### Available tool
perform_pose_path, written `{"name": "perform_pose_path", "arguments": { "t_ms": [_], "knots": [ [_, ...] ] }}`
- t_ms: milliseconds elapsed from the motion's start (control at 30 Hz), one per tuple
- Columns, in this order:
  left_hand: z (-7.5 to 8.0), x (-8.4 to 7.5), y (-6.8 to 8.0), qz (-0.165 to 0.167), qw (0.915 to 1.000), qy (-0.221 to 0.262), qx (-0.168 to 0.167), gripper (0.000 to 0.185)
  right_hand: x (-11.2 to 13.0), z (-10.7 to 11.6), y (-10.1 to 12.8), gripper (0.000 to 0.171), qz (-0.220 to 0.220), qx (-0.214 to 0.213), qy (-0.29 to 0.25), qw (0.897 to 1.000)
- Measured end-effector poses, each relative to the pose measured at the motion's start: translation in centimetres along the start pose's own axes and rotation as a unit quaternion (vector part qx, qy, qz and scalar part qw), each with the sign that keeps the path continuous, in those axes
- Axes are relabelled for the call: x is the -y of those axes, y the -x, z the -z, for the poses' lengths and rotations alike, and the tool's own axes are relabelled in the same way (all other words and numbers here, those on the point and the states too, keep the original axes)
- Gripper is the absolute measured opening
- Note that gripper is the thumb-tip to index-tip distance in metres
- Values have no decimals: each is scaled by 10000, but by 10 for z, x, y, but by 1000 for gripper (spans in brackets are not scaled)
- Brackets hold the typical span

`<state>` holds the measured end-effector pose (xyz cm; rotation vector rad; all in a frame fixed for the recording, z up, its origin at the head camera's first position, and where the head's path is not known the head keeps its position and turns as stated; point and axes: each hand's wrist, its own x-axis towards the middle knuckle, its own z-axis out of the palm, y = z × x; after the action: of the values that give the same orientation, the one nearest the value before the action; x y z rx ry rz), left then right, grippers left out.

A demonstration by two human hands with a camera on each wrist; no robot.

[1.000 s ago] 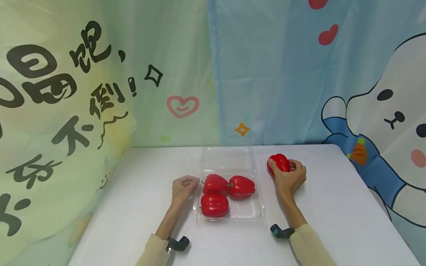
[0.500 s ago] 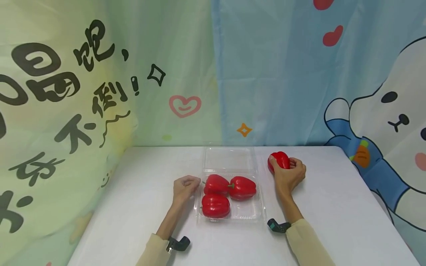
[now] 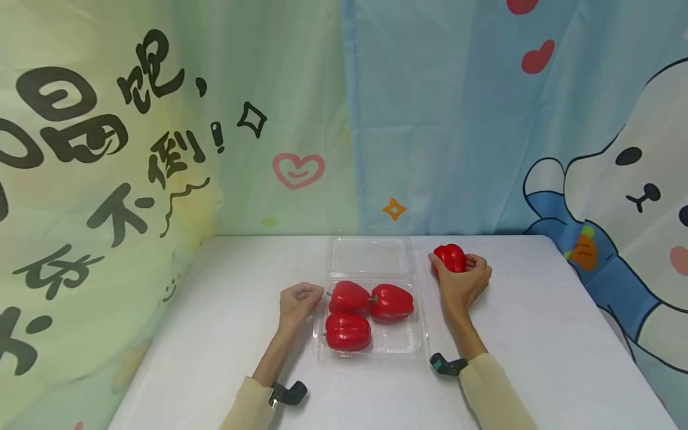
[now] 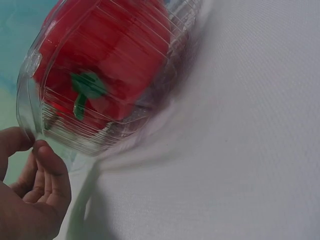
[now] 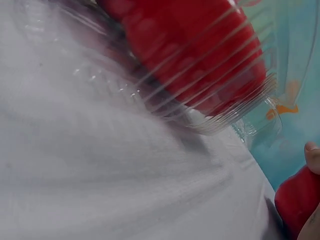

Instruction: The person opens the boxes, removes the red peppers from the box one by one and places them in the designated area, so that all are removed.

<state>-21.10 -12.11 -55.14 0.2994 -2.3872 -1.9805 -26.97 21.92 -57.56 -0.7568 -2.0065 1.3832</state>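
A clear plastic clamshell box (image 3: pixel 395 340) lies with its lid laid back, with three red bell peppers (image 3: pixel 348 332) inside. My left hand (image 3: pixel 298 303) pinches the box's left rim between thumb and fingers; the left wrist view shows the same pinch, near a green pepper stem (image 4: pixel 89 85). Right of the lid, my right hand (image 3: pixel 464 285) holds another red bell pepper (image 3: pixel 452 258), thumb at its left side and fingers at its right. Only part of that pepper (image 5: pixel 297 200) and the thumb tip (image 5: pixel 313 156) show in the right wrist view.
The lid (image 3: pixel 369 255) lies flat behind the box, toward the back edge of the white table (image 3: pixel 204 334). A printed curtain (image 3: pixel 430 119) hangs behind the table. A dark wrist camera (image 3: pixel 447 364) sits on each wrist.
My right hand has shifted slightly left, and its thumb has slid from the pepper's front to its left side. The left hand and the boxed peppers stay put.
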Motion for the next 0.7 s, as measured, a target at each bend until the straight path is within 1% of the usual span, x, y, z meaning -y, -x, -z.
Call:
{"name": "perform_pose_path", "arguments": {
  "t_ms": [300, 433, 700],
  "knots": [
    [1, 0, -1, 36, 10000, 42, 39, 21, -1, -1, 3, 86, 149, 114, 112, 9998],
    [1, -1, -1, -12, 10000, 39, 47, 21, -1, -1, 4, 86, 171, 145, 96, 9997],
    [0, 1, -3, -103, 9999, 48, 27, 19, 2, 2, 6, 89, 46, 184, 107, 9998]
  ]
}}
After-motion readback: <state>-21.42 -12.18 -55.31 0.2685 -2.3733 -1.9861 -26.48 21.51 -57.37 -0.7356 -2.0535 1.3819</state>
